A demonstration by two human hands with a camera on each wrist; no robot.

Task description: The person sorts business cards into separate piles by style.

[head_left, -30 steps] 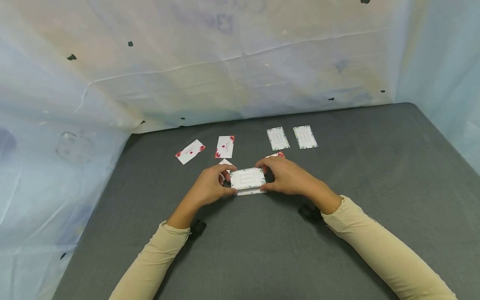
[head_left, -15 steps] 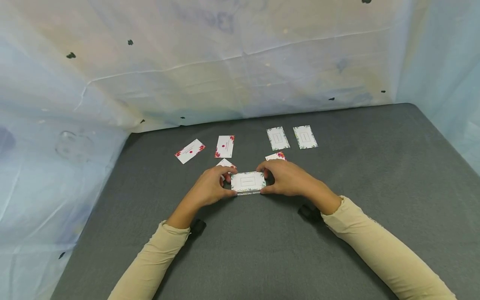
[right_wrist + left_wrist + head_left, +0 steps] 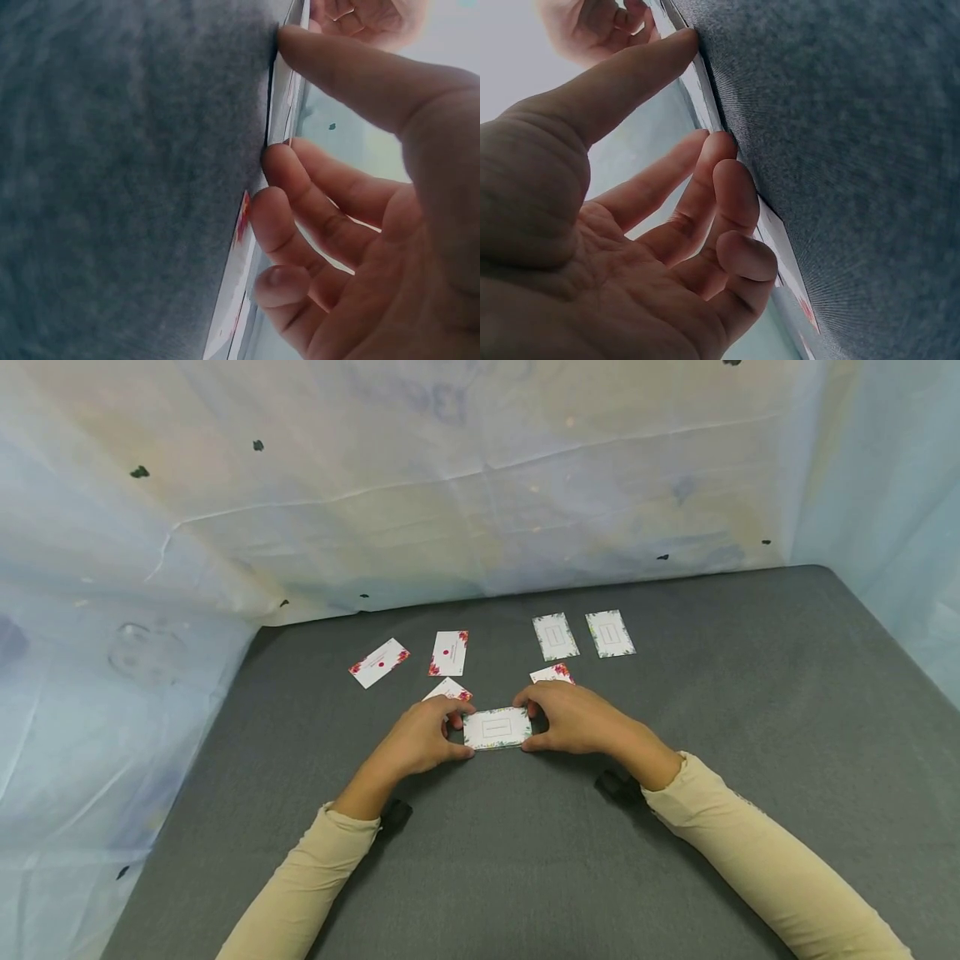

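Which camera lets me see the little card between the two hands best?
The head view: the card lies face up, whole, held between the left hand and right hand. Both wrist views show only its thin edge at the fingertips.

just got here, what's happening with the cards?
A person is squaring up a small stack of cards on the grey table, left hand and right hand pinching its two short ends. Six more cards lie beyond: two green-bordered cards to the right, four red-flowered cards to the left and centre, two of them partly hidden by the hands.
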